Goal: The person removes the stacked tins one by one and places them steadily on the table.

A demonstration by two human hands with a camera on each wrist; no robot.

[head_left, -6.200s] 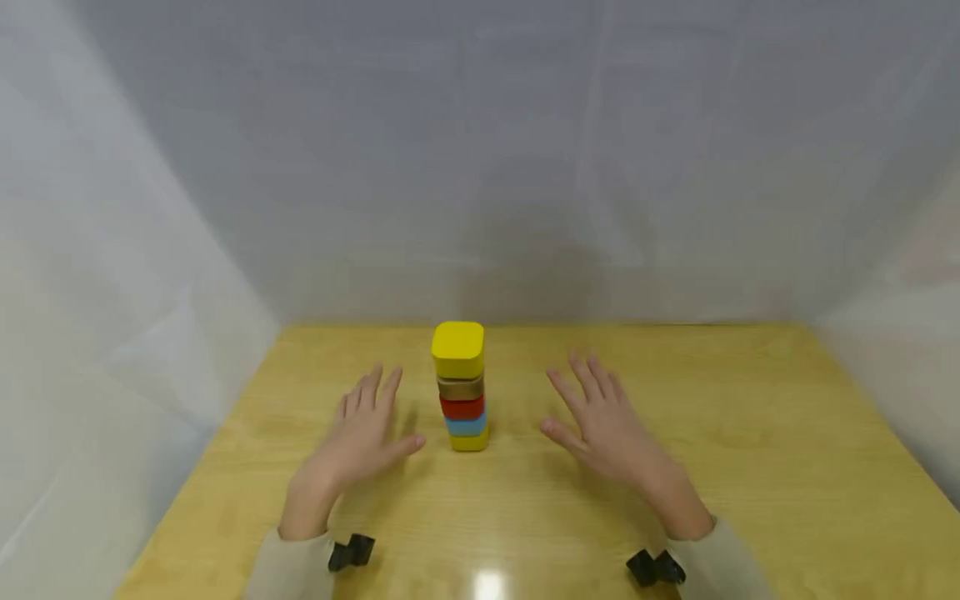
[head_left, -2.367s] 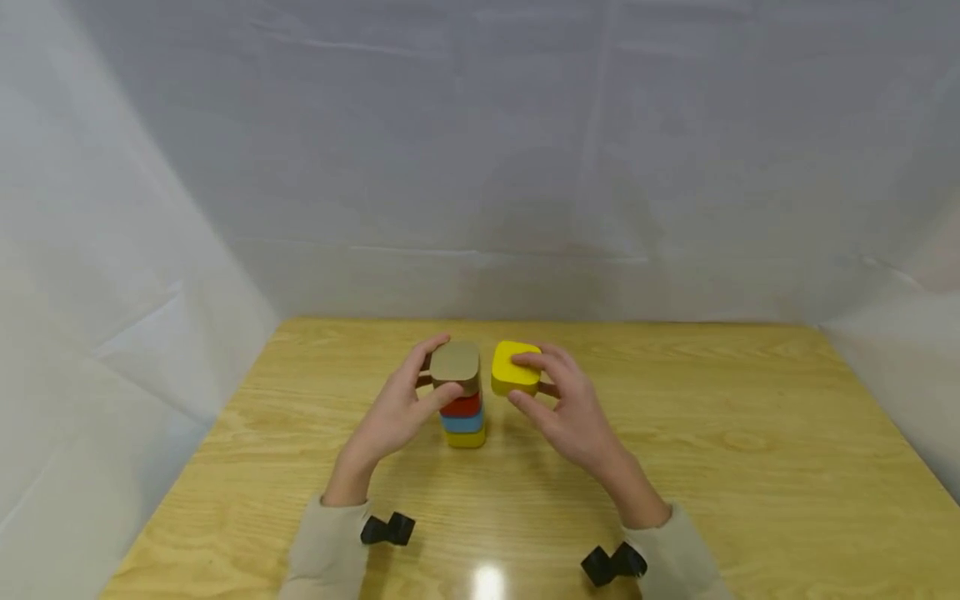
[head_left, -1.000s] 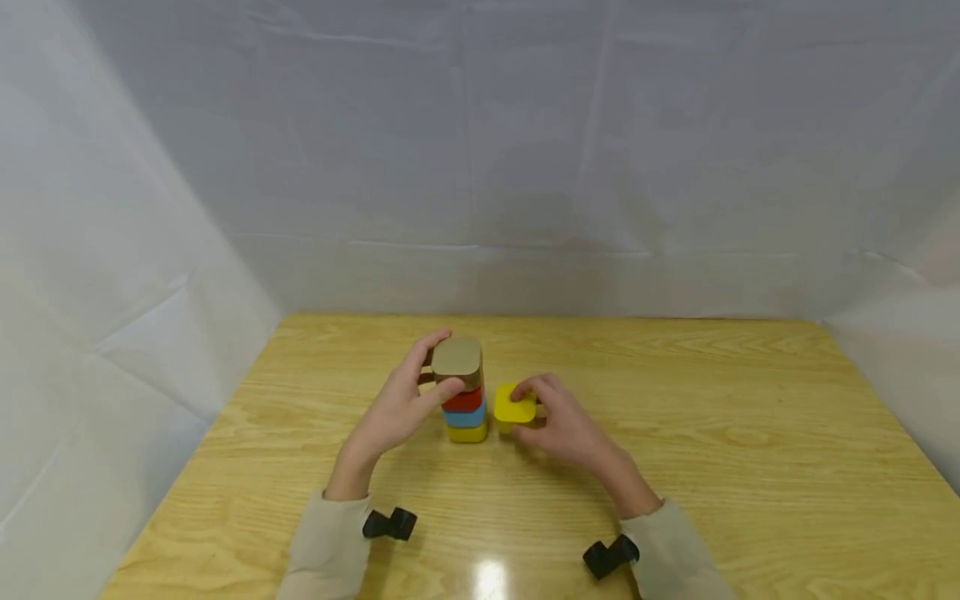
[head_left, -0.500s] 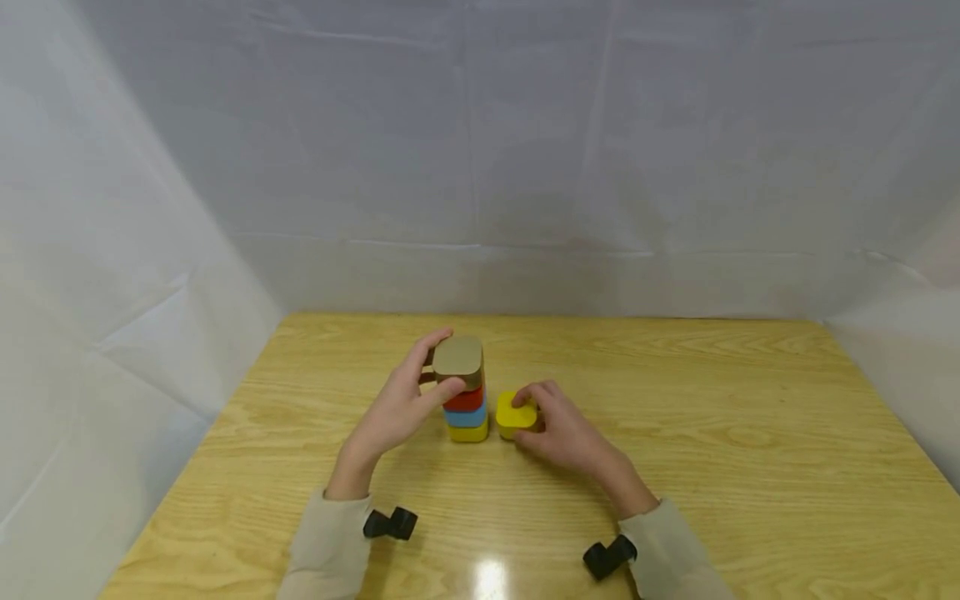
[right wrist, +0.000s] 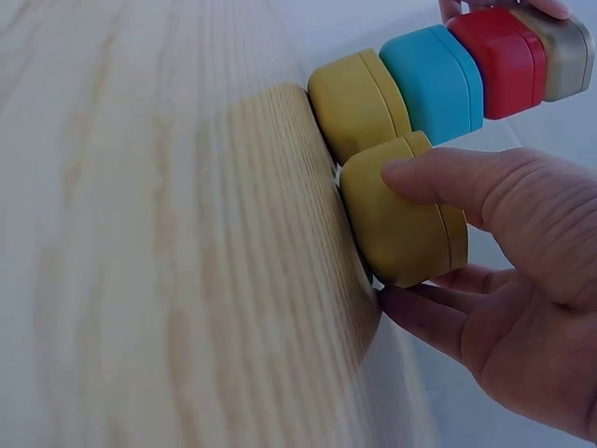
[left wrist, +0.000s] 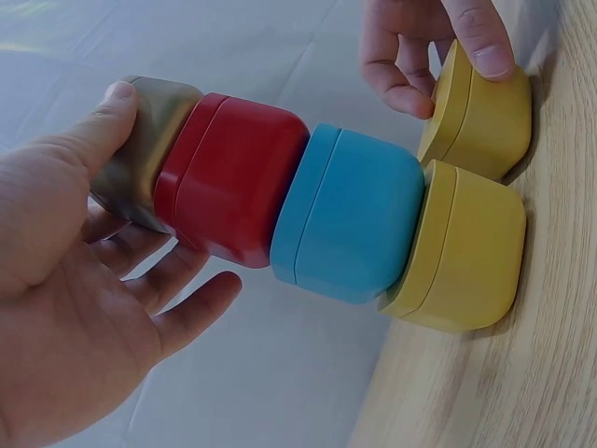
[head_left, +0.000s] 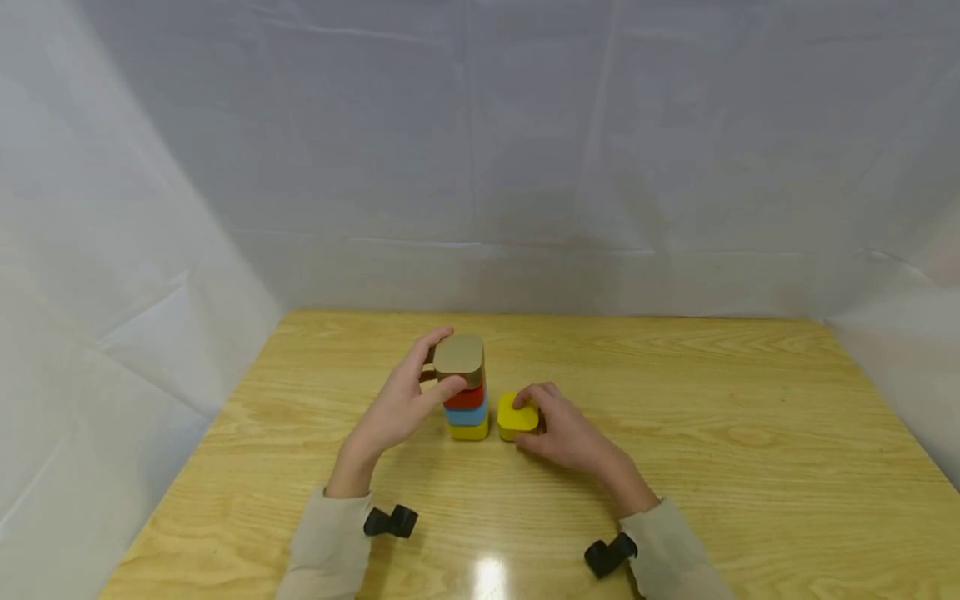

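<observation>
Four rounded-square blocks are seen stacked in the head view: a tan block on top, a red block beneath it, a light-blue block under that, and a yellow bottom block resting on the pale wooden worktop. The tan block is pinched between thumb and fingers of the left hand. Just right of the stack, a loose yellow rounded-square block is set on the worktop under the curled fingers of the right hand. Unstacking is judged to be the step in hand, with the loose yellow block just being set down.

From the left wrist, the tan block is shown gripped by the thumb on one side and the fingers on the other, while the red block, light-blue block and yellow bottom block are left untouched.

From the right wrist, the loose yellow block is seen flat on the worktop, touching or very nearly touching the yellow bottom block; the thumb is laid over it and fingers are curled below.

Next, release of the loose yellow block is judged to be called for, then a straight lift of the tan block without tipping the rest.
</observation>
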